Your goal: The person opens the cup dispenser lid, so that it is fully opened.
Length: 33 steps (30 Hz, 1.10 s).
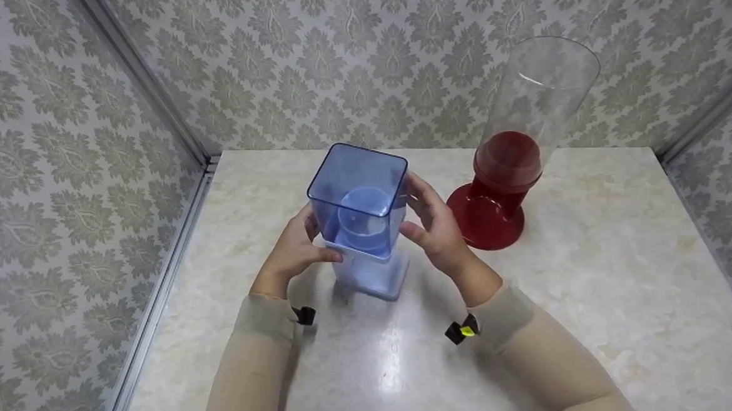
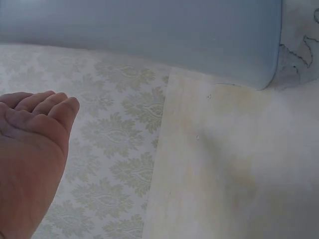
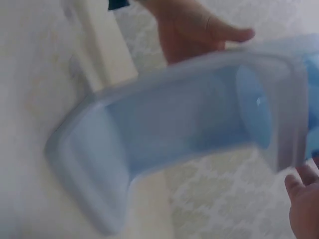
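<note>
Here's the blue container, right between two hands above the pale table! The left hand grips its left side, thumb in front; the right hand flanks the other wall (whether it's gripping, I can't tell). One blue container, one red stand, one clear cylinder atop it.

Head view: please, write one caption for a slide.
Left hand and right hand flank a translucent blue container; at right, a red stand holds a clear cylinder.
</note>
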Motion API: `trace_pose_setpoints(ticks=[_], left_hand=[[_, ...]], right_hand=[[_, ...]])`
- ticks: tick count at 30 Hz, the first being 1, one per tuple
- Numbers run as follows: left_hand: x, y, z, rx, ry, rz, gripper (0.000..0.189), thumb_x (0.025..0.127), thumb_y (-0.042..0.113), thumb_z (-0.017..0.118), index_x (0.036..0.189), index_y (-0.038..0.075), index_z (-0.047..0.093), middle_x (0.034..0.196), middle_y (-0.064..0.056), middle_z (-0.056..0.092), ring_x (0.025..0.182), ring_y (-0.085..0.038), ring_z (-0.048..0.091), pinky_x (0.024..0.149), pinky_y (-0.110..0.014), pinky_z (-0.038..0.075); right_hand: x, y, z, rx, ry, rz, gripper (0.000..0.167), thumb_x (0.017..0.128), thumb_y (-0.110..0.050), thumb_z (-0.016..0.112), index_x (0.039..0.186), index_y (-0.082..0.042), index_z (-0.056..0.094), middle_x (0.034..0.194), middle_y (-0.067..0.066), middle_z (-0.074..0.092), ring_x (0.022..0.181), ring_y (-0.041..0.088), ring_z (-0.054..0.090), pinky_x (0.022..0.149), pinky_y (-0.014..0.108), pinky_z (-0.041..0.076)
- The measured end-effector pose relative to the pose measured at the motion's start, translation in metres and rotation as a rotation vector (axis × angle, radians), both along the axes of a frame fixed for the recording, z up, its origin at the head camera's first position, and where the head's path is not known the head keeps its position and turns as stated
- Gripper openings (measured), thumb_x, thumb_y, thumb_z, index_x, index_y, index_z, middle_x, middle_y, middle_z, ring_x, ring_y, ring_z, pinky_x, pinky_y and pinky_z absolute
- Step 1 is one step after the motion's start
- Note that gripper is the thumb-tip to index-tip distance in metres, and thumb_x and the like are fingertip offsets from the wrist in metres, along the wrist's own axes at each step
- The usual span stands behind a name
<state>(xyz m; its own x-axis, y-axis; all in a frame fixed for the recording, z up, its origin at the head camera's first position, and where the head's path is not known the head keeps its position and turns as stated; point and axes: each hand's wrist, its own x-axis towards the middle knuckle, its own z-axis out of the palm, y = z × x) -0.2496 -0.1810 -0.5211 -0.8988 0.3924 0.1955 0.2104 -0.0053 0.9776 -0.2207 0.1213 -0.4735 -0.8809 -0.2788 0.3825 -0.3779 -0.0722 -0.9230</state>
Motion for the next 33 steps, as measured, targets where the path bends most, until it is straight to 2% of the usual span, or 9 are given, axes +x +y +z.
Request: trace_pose_setpoints(ticks=[2, 3, 6, 11, 13, 16, 19, 27, 33], left_hand=[[0.000, 0.002, 0.000, 0.008, -0.002, 0.006, 0.140, 0.057, 0.031, 0.116, 0.172, 0.003, 0.041, 0.162, -0.020, 0.063, 0.154, -0.028, 0.058, 0.135, -0.028, 0.041], [0.000, 0.004, 0.000, 0.011, -0.003, 0.010, 0.141, 0.056, 0.032, 0.116, 0.171, 0.002, 0.042, 0.161, -0.020, 0.063, 0.152, -0.027, 0.059, 0.133, -0.026, 0.042], [0.000, 0.009, 0.002, -0.002, 0.006, 0.029, 0.141, 0.053, 0.038, 0.117, 0.169, 0.002, 0.045, 0.157, -0.019, 0.066, 0.146, -0.023, 0.062, 0.130, -0.025, 0.045], [0.002, 0.018, -0.001, -0.060, 0.066, 0.051, 0.139, 0.054, 0.059, 0.113, 0.165, 0.004, 0.050, 0.152, -0.016, 0.070, 0.138, -0.022, 0.066, 0.124, -0.029, 0.051], [0.003, 0.020, -0.003, -0.066, 0.087, 0.063, 0.138, 0.054, 0.064, 0.112, 0.163, 0.004, 0.052, 0.149, -0.016, 0.072, 0.134, -0.022, 0.068, 0.122, -0.030, 0.053], [0.004, 0.023, -0.006, -0.035, 0.092, 0.080, 0.136, 0.054, 0.061, 0.112, 0.161, 0.004, 0.053, 0.148, -0.015, 0.073, 0.132, -0.021, 0.069, 0.121, -0.031, 0.054], [0.006, 0.026, -0.007, -0.003, 0.086, 0.097, 0.134, 0.054, 0.060, 0.113, 0.160, 0.003, 0.054, 0.146, -0.015, 0.073, 0.131, -0.021, 0.070, 0.119, -0.031, 0.055], [0.006, 0.030, -0.004, 0.023, 0.079, 0.123, 0.146, 0.051, 0.078, 0.106, 0.161, 0.000, 0.051, 0.148, -0.017, 0.071, 0.133, -0.022, 0.069, 0.120, -0.030, 0.055], [0.003, 0.034, -0.005, 0.036, 0.090, 0.144, 0.134, 0.056, 0.065, 0.111, 0.161, 0.006, 0.053, 0.147, -0.014, 0.072, 0.133, -0.025, 0.069, 0.119, -0.033, 0.056]], right_hand=[[0.003, -0.007, 0.008, 0.016, 0.015, 0.008, 0.153, 0.074, -0.089, 0.086, 0.177, 0.004, 0.023, 0.175, 0.027, 0.044, 0.163, 0.042, 0.045, 0.142, 0.059, 0.030], [0.003, -0.010, 0.011, 0.026, 0.024, 0.011, 0.160, 0.067, -0.094, 0.087, 0.178, 0.001, 0.021, 0.176, 0.024, 0.045, 0.162, 0.041, 0.045, 0.141, 0.061, 0.030], [0.001, -0.018, 0.017, 0.069, 0.037, 0.017, 0.166, 0.058, -0.093, 0.092, 0.180, -0.008, 0.017, 0.174, 0.016, 0.046, 0.157, 0.032, 0.048, 0.137, 0.054, 0.035], [-0.004, -0.023, 0.018, 0.154, 0.016, -0.017, 0.154, 0.065, -0.078, 0.101, 0.177, -0.014, 0.017, 0.166, 0.008, 0.048, 0.146, 0.025, 0.052, 0.124, 0.045, 0.043], [-0.007, -0.023, 0.017, 0.167, 0.008, -0.009, 0.146, 0.070, -0.069, 0.102, 0.176, -0.014, 0.018, 0.165, 0.009, 0.049, 0.147, 0.026, 0.052, 0.126, 0.047, 0.044], [-0.013, -0.023, 0.017, 0.167, 0.001, 0.028, 0.138, 0.075, -0.061, 0.101, 0.175, -0.015, 0.018, 0.165, 0.011, 0.049, 0.150, 0.028, 0.052, 0.131, 0.053, 0.043], [-0.018, -0.022, 0.018, 0.158, -0.005, 0.062, 0.139, 0.075, -0.064, 0.099, 0.174, -0.014, 0.017, 0.165, 0.012, 0.048, 0.150, 0.029, 0.051, 0.132, 0.054, 0.043], [-0.025, -0.022, 0.015, 0.116, -0.002, 0.107, 0.144, 0.073, -0.072, 0.098, 0.173, -0.010, 0.016, 0.165, 0.015, 0.047, 0.148, 0.029, 0.053, 0.131, 0.050, 0.045], [-0.025, -0.022, 0.015, 0.128, 0.006, 0.075, 0.147, 0.071, -0.082, 0.095, 0.172, -0.008, 0.018, 0.163, 0.017, 0.050, 0.147, 0.028, 0.054, 0.131, 0.049, 0.044]])
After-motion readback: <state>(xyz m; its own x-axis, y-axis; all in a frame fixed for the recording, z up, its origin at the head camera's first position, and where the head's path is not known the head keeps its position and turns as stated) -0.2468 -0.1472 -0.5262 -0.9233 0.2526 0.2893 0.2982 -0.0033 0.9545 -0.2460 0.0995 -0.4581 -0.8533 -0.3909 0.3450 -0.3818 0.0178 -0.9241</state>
